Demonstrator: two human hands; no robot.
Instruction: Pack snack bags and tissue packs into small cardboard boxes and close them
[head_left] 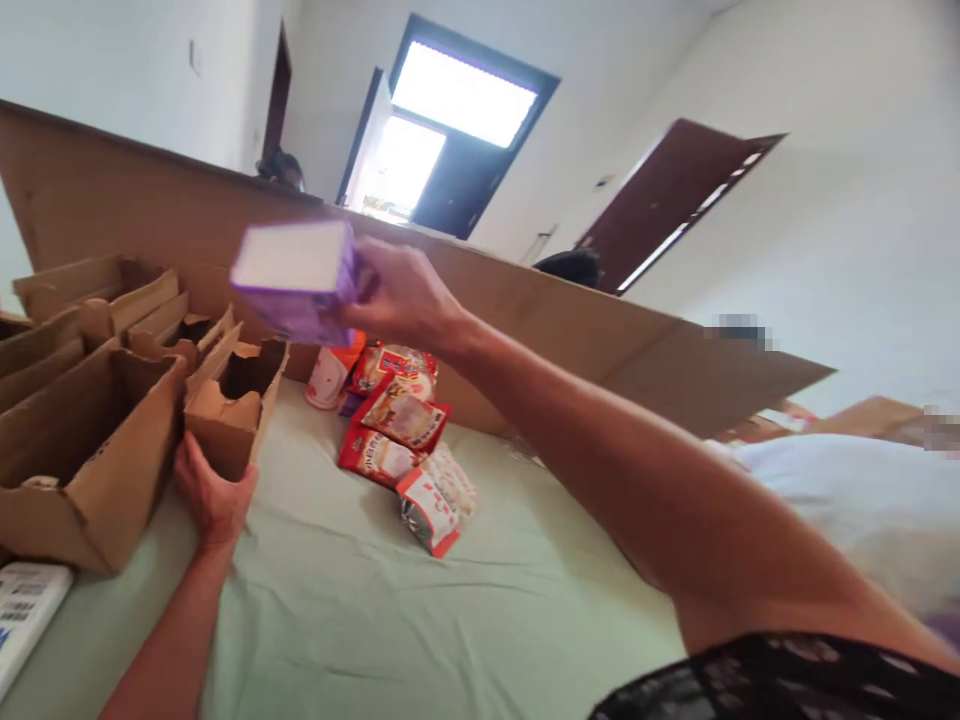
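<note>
My right hand [409,300] is closed around the right end of a purple block-shaped pack with a white face [292,258], holding it in the air. My left hand [216,495] grips the near end of a narrow cardboard box [225,430], thumb on one side and fingers on the other. Below and right of the raised pack lie several red and white food packets [401,412], loosely overlapping on a pale green cloth [337,600]. An orange and white cup-like container [328,378] stands beside them, partly behind the pack.
More open cardboard boxes [82,460] crowd the left side. A white printed box [30,610] lies at the lower left edge. A long cardboard wall [570,330] runs across the back; part of a person's head [283,170] shows beyond it. White fabric [817,490] is at the right.
</note>
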